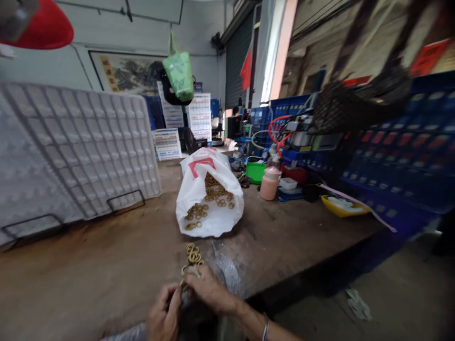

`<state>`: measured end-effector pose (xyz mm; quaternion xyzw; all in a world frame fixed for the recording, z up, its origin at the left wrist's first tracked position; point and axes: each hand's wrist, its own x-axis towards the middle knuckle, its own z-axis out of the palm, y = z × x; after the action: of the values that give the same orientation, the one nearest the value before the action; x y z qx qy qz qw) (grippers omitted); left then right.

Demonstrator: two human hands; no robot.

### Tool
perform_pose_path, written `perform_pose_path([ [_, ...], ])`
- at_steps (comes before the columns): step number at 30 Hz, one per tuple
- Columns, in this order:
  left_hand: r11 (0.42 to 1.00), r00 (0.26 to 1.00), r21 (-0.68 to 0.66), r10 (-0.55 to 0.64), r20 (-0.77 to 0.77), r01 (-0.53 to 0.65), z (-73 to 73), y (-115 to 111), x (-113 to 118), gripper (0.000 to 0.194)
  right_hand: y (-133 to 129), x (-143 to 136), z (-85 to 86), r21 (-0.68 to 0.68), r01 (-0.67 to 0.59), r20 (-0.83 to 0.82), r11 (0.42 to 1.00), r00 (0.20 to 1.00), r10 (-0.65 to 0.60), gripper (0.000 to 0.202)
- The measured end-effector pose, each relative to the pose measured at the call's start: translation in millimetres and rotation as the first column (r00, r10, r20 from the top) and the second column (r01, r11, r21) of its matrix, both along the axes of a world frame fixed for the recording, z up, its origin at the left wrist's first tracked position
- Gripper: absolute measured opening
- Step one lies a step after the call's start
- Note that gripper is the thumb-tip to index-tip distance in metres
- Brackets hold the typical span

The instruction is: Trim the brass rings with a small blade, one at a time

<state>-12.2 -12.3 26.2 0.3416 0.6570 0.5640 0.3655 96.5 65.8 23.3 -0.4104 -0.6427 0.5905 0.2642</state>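
Low in the head view, my left hand (165,310) is closed, its thumb and finger pinching a brass ring (182,283) that shows only in part. My right hand (210,287) meets it from the right with curled fingers. A small pale piece (194,271) shows at its fingertips; what it is, and what else those fingers hold, I cannot make out. Several loose brass rings (194,255) lie on the worktable (284,237) just beyond my hands. Behind them a white plastic bag (227,220) lies on its side, mouth toward me, with many more rings inside.
White gridded trays (106,151) stand upright on the left, by black wire stands (126,201). A pink bottle (270,183), a green bin (255,173) and a yellow dish (343,207) sit to the right. The table edge runs diagonally at lower right, near blue crates (408,156).
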Motion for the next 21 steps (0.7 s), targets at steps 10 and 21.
perform_pose_path([
  [10, 0.99, 0.954, -0.08, -0.089, 0.286, 0.116, 0.6, 3, 8, 0.036, 7, -1, 6.3, 0.074, -0.039, -0.007, 0.996, 0.999, 0.04, 0.016],
  [21, 0.983, 0.92, -0.045, -0.148, 0.363, 0.176, -3.3, 3, 10, 0.032, 7, 3, 5.4, 0.158, -0.084, 0.046, 0.984, 0.996, 0.077, 0.02],
])
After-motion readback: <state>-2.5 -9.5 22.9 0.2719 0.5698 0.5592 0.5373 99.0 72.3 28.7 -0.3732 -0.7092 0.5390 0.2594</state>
